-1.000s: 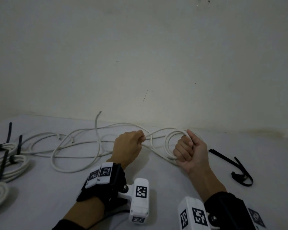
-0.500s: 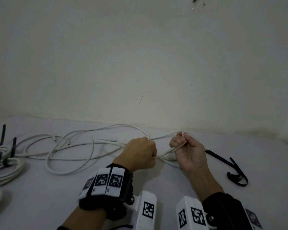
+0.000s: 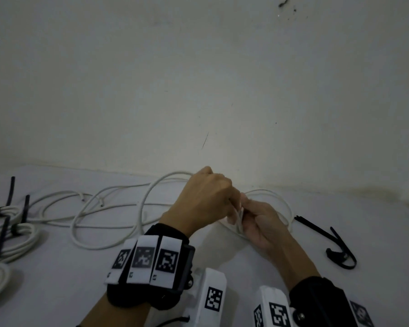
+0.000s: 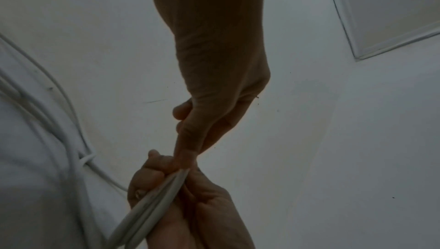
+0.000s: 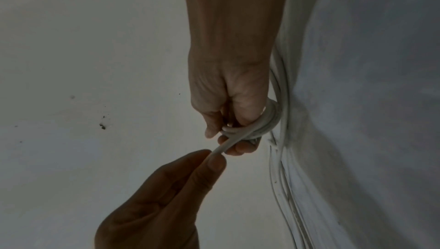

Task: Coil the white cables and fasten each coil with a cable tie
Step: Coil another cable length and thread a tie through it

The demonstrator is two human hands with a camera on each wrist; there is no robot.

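Note:
My right hand [image 3: 244, 219] grips a small coil of white cable [image 5: 266, 121], its turns wrapped through the fist. One loop of that coil [image 3: 265, 190] arcs out behind the hand. My left hand [image 3: 232, 208] is pressed up against the right one, and it pinches a strand of the same cable [image 5: 222, 146] between thumb and forefinger. In the left wrist view the bundled strands [image 4: 154, 196] run down through the right hand's curled fingers [image 4: 152, 174]. The rest of the cable [image 3: 141, 208] trails in loose loops to the left on the white surface.
Two finished white coils [image 3: 14, 232] bound with black ties [image 3: 25, 208] lie at the far left. Loose black cable ties [image 3: 316, 230] lie to the right of my right hand, one bent into a loop [image 3: 340, 257]. A pale wall rises just behind the cables.
My left hand has travelled right along the cable until it meets the right hand. The right hand has turned and lowered, and the loose loops have been dragged to the right.

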